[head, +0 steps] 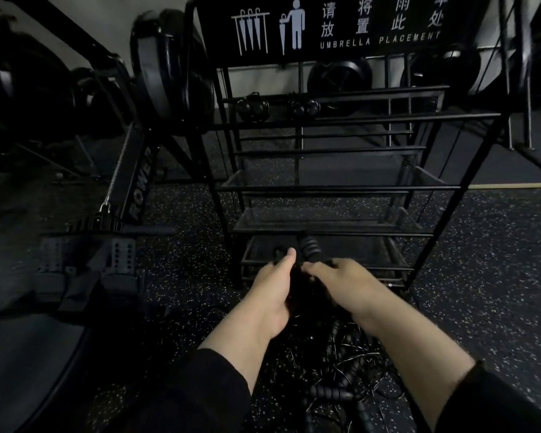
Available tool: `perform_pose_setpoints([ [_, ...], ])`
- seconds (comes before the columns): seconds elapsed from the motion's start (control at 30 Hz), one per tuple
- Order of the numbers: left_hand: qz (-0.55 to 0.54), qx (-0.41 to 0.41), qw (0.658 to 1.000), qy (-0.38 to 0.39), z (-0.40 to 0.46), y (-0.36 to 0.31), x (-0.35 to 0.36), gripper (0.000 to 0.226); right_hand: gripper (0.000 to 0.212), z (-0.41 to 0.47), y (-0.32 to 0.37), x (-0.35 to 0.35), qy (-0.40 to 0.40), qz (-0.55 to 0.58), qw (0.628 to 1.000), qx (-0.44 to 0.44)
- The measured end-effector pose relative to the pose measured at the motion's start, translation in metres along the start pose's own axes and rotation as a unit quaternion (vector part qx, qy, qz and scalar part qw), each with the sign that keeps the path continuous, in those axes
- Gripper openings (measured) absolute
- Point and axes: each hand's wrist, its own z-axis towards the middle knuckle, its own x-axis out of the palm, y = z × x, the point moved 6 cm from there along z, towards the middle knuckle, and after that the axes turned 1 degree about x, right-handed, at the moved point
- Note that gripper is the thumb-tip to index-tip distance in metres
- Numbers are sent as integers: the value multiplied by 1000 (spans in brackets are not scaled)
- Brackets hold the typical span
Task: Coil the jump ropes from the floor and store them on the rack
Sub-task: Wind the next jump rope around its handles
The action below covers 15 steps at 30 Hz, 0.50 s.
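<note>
While both my hands work in front of the rack (325,189), I hold one jump rope up off the floor: my left hand (274,284) is wrapped around its bundled cord, thumb pointing far, and my right hand (341,276) pinches the cord just below the ribbed handle (310,246), which sticks up between my hands. The remaining jump ropes (341,376) lie tangled on the speckled floor (481,276) near me, between my forearms. A rowing machine (122,195) stands to the left. Judgement: coiling is in progress, storage not begun for this rope. To do it well, keep loops even in the left hand, feed cord with the right without twisting, keep both handles together, then hang the coil on a far rail where two dark bundles (252,109) already hang.
</note>
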Motion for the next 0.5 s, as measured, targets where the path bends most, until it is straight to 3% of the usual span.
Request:
perform_pose_setpoints([
  [0.07,-15,24,1000,5,-12,-6,3,48,44,-10,0,12,30,23,999,-15],
  [0.17,-5,64,998,-5,-25,-18,0,45,26,-25,1,21,92,175,980,17],
  [0.23,-14,89,996,7,-32,-23,0,52,25,-36,4,23,130,238,962,32],
  [0.37,-46,118,991,49,-45,-32,3,51,26,-49,9,20,136,261,956,23],
  [0.5,-78,66,990,97,-52,-35,2,39,30,-55,14,24,154,254,955,13],
])
